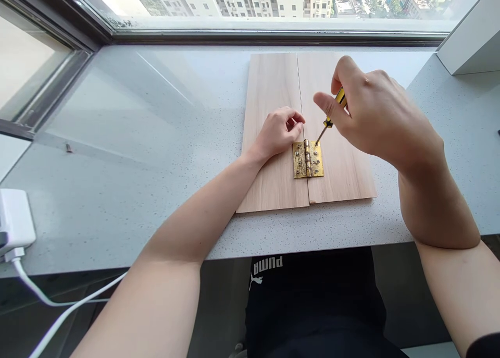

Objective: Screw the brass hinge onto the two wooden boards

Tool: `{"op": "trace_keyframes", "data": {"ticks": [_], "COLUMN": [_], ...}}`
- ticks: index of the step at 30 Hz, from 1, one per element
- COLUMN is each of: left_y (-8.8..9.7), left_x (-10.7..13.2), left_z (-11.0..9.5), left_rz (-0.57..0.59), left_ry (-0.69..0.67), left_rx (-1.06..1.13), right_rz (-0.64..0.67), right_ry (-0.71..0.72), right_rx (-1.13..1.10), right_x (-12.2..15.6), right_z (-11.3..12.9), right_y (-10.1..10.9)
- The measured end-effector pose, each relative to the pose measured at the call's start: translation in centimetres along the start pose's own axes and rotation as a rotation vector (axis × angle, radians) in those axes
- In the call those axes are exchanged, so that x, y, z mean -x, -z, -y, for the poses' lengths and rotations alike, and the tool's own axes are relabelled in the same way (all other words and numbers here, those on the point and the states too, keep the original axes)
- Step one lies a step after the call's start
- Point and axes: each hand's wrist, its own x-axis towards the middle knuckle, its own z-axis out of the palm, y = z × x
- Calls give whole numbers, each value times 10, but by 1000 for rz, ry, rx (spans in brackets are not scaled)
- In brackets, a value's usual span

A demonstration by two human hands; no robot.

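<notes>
A brass-coloured butt hinge (300,161) with dark specks lies over the seam between a left wooden board (269,87) and a right wooden board (347,178). Several screw holes or screw heads show on both of its leaves. My right hand (375,110) is closed around the yellow-and-black handle of a screwdriver (328,122). The screwdriver tilts down to the left, its tip at the upper part of the hinge's right leaf. Just above the hinge, my left hand (279,130) rests on the left board with fingers curled in; whatever they may hold is hidden.
The boards lie on a speckled pale countertop (175,191) below a window. A small screw (69,148) lies far to the left. At the left edge sits a white charger (16,217) with white cables (70,308) hanging past the counter's front edge.
</notes>
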Motion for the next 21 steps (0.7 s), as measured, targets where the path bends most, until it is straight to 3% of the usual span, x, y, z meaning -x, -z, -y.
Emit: {"op": "trace_keyframes", "data": {"ticks": [2,11,17,21], "left_y": [0,-1,-1,-2], "left_x": [0,0,-1,-1], "left_z": [0,1,1,5], "left_rz": [-2,4,-3,-1], "left_ry": [-3,-8,-12,-32], "left_rx": [-1,-2,-11,-9], "right_rz": [-3,67,14,19], "right_ry": [-18,151,25,50], "right_rx": [17,-102,-66,-76], "right_x": [-1,7,0,-1], "right_z": [0,-2,2,-2], "right_y": [-1,3,-2,0]}}
